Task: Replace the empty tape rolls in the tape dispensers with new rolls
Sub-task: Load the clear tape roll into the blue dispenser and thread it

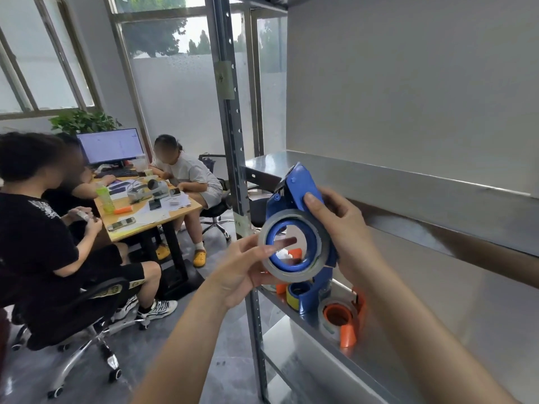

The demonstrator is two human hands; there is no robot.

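Observation:
My right hand (347, 228) grips a blue tape dispenser (294, 193) by its upper body, holding it in the air in front of the metal shelf. A grey tape roll (269, 228) sits around the dispenser's blue hub. My left hand (242, 268) holds that roll from the left, one finger showing through the hub's opening. On the shelf below lie an orange dispenser with a clear tape roll (339, 317) and a yellow-edged roll (293, 295) with a blue core.
A steel shelf unit (408, 182) fills the right side, its perforated upright post (233, 141) just left of my hands. At the left, three people sit on office chairs around a wooden desk (145, 211) with a monitor and papers.

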